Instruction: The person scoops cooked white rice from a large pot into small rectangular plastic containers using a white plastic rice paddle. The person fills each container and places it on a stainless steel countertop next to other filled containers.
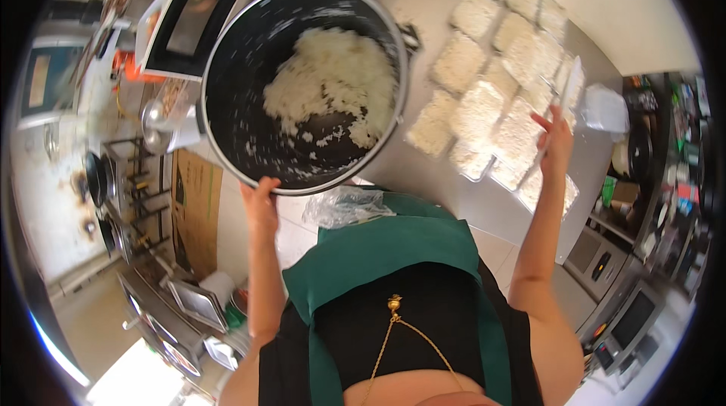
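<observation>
My left hand (261, 201) grips the near rim of a large black pot (238, 105), which is tilted so its inside faces me. A mound of cooked white rice (334, 77) lies in it, and loose grains cling to the wall. In my right hand (556, 142) is a white paddle (573, 79), its blade pointing away from me. This hand is above several rectangular containers filled with rice (479, 108), some of them stacked on others. Whether the paddle touches the rice beneath cannot be made out.
The containers stand on a steel table (391, 162). A clear plastic container (606, 108) is at its right edge. A microwave oven (193, 14) stands beyond the pot to the left. Crumpled clear plastic (346, 206) lies against my green apron. Shelves (618, 218) line the right side.
</observation>
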`<state>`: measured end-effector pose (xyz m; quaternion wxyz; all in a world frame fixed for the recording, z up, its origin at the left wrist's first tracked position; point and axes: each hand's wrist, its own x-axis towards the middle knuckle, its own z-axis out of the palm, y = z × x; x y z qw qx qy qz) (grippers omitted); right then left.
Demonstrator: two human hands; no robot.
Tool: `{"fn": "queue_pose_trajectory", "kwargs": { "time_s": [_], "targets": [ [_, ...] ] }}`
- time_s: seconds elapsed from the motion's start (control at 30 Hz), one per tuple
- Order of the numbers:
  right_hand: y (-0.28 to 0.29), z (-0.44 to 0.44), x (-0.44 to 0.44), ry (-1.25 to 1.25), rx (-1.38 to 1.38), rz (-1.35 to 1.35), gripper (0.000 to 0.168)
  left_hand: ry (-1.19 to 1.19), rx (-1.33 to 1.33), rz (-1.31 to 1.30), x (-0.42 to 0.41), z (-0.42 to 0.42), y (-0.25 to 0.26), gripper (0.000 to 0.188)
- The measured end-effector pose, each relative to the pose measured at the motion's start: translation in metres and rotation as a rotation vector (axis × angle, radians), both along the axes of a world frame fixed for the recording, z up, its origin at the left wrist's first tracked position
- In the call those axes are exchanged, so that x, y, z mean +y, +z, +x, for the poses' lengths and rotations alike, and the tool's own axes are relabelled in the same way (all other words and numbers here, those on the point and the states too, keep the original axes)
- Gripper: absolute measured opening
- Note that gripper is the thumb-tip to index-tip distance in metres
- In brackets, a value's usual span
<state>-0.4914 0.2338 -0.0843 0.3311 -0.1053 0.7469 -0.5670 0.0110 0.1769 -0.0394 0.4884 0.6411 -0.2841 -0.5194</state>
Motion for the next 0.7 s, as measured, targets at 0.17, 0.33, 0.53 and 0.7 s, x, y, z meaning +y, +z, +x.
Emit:
{"fn": "queue_pose_trajectory", "kwargs": {
  "time_s": [0.17, 0.33, 0.53, 0.7],
  "targets": [
    [0.049, 0.058, 0.013, 0.27, 0.172, -0.044, 0.035, -0.38, -0.133, 0.111, -0.113, 0.074, 0.028, 0.047],
    [0.118, 0.17, -0.054, 0.79, 0.584, 0.189, 0.014, -0.94, -0.295, -0.208, -0.343, 0.128, -0.078, 0.052],
    [0.072, 0.229, -0.165, 1.542, 1.533, 0.63, 0.011, -1.252, -0.047, -0.242, -0.36, 0.0, -0.009, 0.04],
    [-0.007, 0.224, -0.213, 2.002, 1.405, 0.54, 0.017, -0.857, -0.236, -0.416, -0.389, 0.05, -0.051, 0.051]
  ]
}}
